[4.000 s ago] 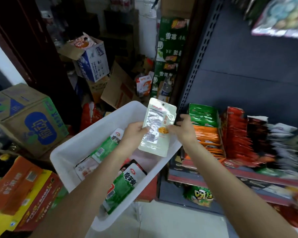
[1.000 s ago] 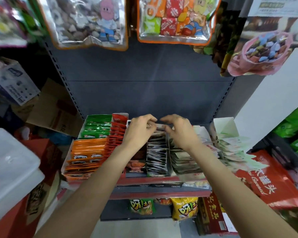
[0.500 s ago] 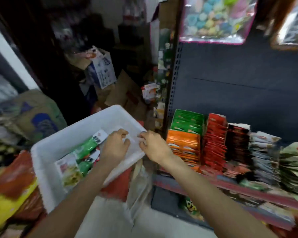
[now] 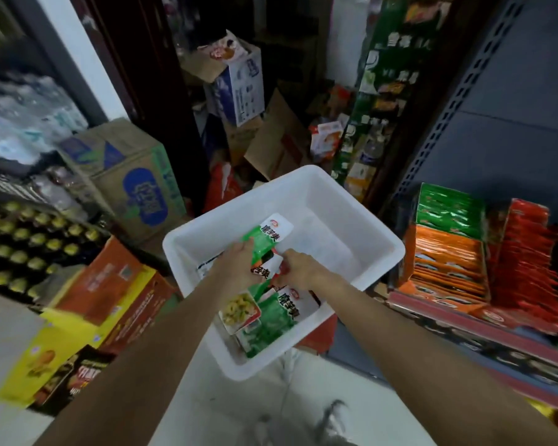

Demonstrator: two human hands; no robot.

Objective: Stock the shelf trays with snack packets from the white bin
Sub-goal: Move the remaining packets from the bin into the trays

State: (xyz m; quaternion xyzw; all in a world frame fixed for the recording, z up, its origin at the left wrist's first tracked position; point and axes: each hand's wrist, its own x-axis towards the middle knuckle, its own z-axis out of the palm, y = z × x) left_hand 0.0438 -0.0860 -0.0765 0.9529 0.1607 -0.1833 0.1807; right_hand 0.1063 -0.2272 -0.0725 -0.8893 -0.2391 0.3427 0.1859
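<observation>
Step in hand, by judgement: picking stock from the bin, ahead of carrying it to the shelf.

White rectangular plastic bin, centre of frame, on a low support not identifiable from this view. Far half of bin floor bare; green-and-white foil snack packets heaped at near end.

Left hand, just left of centre, inside bin, fingers curled round one green-and-white snack packet raised clear of the heap and tilted toward upper right. Right hand, just beside it, fingers curled low among the packets, apparently pinching the red-edged corner of another; exact grip blurred, not confirmable. Both hands narrow, neither spread flat.

Shelf trays at right of frame, well apart from the hands: green packets in cardboard tray uppermost, orange packets in cardboard tray below, red packets in row at far right. All three rows appear closely filled. No tray matching the green-and-white packets visible here; right edge smeared by motion.

Next move, by judgement: secure grip on both packets, lift over bin rim, swing right to the shelf. Calls for locating the correct tray first, then sliding packets in upright and face-forward without dislodging neighbouring rows. Slippery foil: firm pinch advisable.

Stacked brown cardboard cartons at left, uninvolved.
</observation>
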